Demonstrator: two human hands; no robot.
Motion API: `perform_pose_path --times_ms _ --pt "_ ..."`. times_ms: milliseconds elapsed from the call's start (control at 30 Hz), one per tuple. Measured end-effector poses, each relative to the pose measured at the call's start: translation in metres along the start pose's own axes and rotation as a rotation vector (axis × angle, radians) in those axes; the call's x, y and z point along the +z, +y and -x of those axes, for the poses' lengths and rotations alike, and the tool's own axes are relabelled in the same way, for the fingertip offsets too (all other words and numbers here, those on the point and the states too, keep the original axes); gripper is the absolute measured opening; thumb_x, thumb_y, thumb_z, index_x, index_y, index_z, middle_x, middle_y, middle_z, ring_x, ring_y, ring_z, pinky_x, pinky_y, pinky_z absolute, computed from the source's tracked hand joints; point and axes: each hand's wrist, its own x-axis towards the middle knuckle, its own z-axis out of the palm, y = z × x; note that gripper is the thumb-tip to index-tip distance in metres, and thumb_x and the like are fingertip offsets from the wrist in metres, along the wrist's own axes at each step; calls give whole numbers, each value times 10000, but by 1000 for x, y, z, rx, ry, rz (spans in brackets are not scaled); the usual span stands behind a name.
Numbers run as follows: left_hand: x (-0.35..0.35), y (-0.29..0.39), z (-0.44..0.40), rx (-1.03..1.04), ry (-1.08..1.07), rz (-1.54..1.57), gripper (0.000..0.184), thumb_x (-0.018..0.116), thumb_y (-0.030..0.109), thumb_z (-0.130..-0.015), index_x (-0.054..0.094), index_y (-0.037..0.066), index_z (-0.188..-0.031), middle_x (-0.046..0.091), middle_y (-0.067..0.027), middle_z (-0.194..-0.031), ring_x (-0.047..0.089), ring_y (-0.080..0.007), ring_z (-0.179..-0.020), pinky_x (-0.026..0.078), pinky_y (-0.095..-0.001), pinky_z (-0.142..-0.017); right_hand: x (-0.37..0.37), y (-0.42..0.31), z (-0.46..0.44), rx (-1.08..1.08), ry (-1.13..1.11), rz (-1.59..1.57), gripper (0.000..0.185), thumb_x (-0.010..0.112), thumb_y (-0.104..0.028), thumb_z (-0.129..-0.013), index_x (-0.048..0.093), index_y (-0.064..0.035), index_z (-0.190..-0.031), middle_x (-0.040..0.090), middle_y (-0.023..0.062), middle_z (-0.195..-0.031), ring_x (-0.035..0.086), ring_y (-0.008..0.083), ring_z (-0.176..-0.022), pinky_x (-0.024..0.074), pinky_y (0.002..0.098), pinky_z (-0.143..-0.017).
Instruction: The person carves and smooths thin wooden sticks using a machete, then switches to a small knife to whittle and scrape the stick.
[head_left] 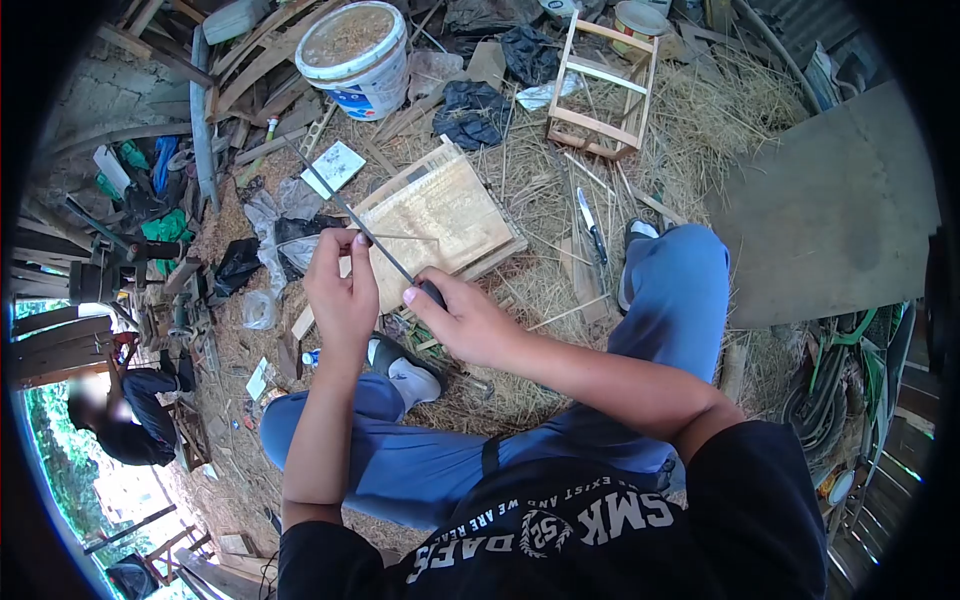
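"Board [465,205] is seen flat on the ground. What is held over its near side?"

"A long dark rod [397,265] is held there, with a black handle [432,293] at one end. The black handle is gripped by the right hand [462,318], and the fingers are closed around it. The rod is slanted past the board's left side, and its far tip is pointed away from the body."

"And what is done by the left hand [342,285]?"

"A thin stick [412,238] is pinched by it, just beside the rod. Thumb and fingers are brought together, with hardly any gap. The stick is pointed to the right, over the board. Whether the rod is touched by those fingers too cannot be told."

"What else is seen around the board?"

"Beyond it, a white bucket [362,90] is seen, filled with something brown. Far to the right of it and beyond, a wooden frame [603,90] is seen. Just past its left side, a white tile [335,168] is laid. To its right, a knife [592,225] is laid on the straw [545,190]. Well to its left, another person [130,410] is seen sitting."
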Motion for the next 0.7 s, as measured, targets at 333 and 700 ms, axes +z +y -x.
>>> perform_pose_path --times_ms 333,700 --pt "8 -8 2 13 58 71 123 618 59 -1046 624 -37 -969 702 -114 -877 645 -135 -815 535 -293 -703 8 28 -8 -128 98 89 365 564 -374 -1068 593 -10 -1051 700 254 -822 692 483 -820 532 533 -737" --pt "9 -8 -7 64 100 42 107 627 42 -1024 623 -31 -946 699 -130 -839 667 -183 -776 529 -319 -737 4 133 -31 119 184 158 466 557 -461 -1050 656 -6 -1078 700 280 -888 693 473 -864 532 527 -780"
